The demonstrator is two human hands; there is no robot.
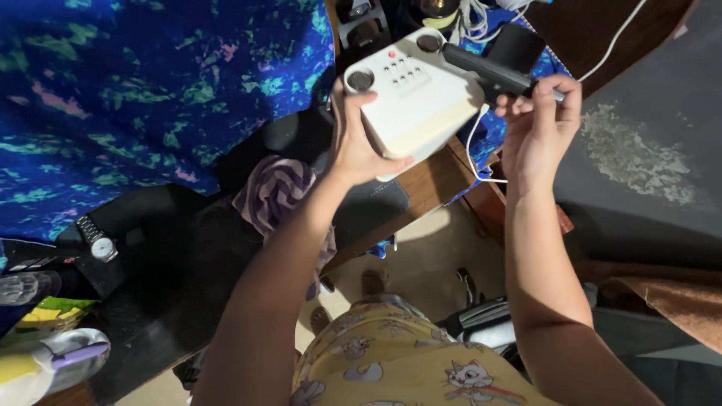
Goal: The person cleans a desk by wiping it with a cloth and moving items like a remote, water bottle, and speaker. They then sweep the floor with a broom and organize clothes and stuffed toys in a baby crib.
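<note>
Upper centre of frame: left hand (pixel 359 143) clamped on the near-left edge of a white box-shaped device (pixel 412 98) with dark buttons, one red button and two round dark sockets, held tilted above the wooden table edge (pixel 429 188). Right hand (pixel 538 124), upper right, fingers pinched together on a thin white cable (pixel 474 146) end, probably a plug, hard to see. Black handle-shaped tool (pixel 489 71) lies just behind the device. Wristwatch (pixel 98 240) at left, striped cloth (pixel 274 192) mid-left.
</note>
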